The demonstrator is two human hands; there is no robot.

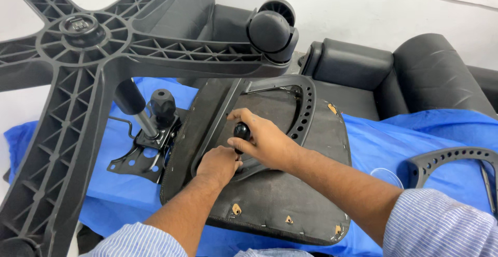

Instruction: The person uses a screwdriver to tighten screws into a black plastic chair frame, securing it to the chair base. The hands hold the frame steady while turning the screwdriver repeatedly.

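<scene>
An upturned black chair seat (280, 195) lies on a blue cloth (378, 143), with a black plastic armrest (306, 106) set against its underside. My right hand (264, 140) grips the black handle of a screwdriver (241, 131) held upright over the armrest's foot. My left hand (218, 164) is closed low around the tool's shaft or tip, which its fingers hide. A metal tilt mechanism (148, 148) with a black knob (163, 105) sits at the seat's left edge.
A black five-star chair base (88, 65) with a caster (272, 29) looms over the left. A second armrest (451, 161) and a clear round lid (386, 176) lie on the cloth at right. A black sofa (404, 75) stands behind.
</scene>
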